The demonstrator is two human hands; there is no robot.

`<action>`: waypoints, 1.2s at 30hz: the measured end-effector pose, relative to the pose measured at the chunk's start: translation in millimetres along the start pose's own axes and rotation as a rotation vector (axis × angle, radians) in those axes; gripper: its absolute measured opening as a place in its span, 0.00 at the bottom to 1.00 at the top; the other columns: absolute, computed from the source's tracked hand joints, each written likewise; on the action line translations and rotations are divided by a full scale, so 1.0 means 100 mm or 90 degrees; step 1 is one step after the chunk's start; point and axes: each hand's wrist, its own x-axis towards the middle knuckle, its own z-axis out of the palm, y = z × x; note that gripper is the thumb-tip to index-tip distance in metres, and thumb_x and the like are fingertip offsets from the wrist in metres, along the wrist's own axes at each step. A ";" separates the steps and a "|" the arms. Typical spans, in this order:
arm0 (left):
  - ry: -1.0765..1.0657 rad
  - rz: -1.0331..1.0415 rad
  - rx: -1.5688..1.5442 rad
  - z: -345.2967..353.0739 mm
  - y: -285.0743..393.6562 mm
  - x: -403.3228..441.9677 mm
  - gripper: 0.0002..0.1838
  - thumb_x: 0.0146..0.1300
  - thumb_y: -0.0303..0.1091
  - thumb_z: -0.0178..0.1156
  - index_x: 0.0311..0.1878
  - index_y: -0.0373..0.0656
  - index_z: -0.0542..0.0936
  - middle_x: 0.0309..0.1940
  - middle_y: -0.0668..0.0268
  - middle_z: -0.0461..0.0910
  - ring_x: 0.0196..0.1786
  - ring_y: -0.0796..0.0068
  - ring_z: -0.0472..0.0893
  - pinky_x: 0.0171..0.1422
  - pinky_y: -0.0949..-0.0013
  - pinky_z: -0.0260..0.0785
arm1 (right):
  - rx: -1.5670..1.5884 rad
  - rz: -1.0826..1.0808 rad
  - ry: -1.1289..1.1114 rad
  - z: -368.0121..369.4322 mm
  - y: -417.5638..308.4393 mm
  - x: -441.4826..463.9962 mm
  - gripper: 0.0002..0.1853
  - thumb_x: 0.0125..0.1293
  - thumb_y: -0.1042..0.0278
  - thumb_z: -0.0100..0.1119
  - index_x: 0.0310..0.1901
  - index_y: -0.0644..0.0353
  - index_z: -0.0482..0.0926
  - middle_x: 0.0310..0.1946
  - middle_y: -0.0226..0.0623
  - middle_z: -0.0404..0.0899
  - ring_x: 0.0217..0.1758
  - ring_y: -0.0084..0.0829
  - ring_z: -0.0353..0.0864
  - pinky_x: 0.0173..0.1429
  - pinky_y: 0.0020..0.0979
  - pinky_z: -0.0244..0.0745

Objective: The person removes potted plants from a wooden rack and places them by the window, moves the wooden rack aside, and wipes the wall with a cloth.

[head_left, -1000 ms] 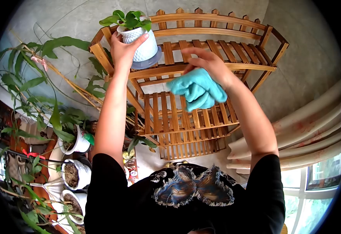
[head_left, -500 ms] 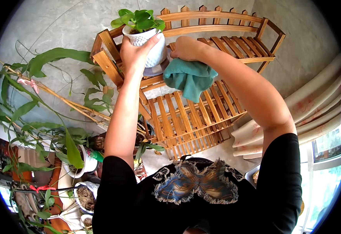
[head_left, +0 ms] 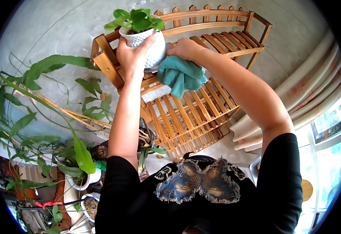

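Observation:
A white textured pot [head_left: 155,52] with a leafy green plant [head_left: 138,19] stands at the left end of the wooden shelf's top tier [head_left: 221,43]. My left hand [head_left: 133,56] is wrapped around the pot's near left side, thumb along its front. Under the pot, a sliver of a grey saucer [head_left: 151,70] shows. Close by the pot's right side, my right hand [head_left: 185,50] is closed on a teal cloth [head_left: 181,76], which hangs in folds below it. Its fingertips are partly hidden, so I cannot tell whether they touch the pot or saucer.
Lower slatted tiers [head_left: 182,117] of the shelf lie below the cloth. Trailing plants [head_left: 22,124] and white pots [head_left: 81,181] crowd the left side. A pale curtain [head_left: 295,101] and a window [head_left: 330,156] are on the right. Behind the shelf is a grey tiled surface [head_left: 77,31].
My right hand and the cloth have moved left, closer to the pot. Less of the saucer shows now. My left hand keeps its hold, and the whole view has shifted slightly.

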 end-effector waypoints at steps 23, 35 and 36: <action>-0.427 -0.101 -0.192 1.88 0.60 -2.21 0.29 0.57 0.31 0.74 0.61 0.34 0.77 0.55 0.62 0.80 0.57 0.70 0.79 0.66 0.62 0.70 | 0.784 0.049 0.293 0.41 2.16 -3.28 0.15 0.71 0.67 0.61 0.51 0.70 0.84 0.39 0.32 0.87 0.39 0.18 0.83 0.48 0.23 0.79; -0.716 -0.192 -0.272 2.72 1.49 -3.52 0.31 0.55 0.28 0.73 0.63 0.36 0.74 0.56 0.63 0.78 0.57 0.69 0.78 0.65 0.61 0.70 | 0.788 0.154 0.784 0.69 2.18 -5.26 0.14 0.65 0.67 0.60 0.45 0.69 0.87 0.31 0.36 0.86 0.33 0.23 0.81 0.44 0.31 0.77; -0.738 -0.198 -0.245 2.91 1.50 -3.72 0.32 0.57 0.29 0.73 0.65 0.37 0.73 0.57 0.62 0.77 0.57 0.68 0.78 0.64 0.60 0.71 | 0.784 0.176 0.823 0.68 2.29 -5.47 0.14 0.65 0.67 0.60 0.45 0.69 0.87 0.31 0.37 0.87 0.33 0.23 0.81 0.44 0.31 0.77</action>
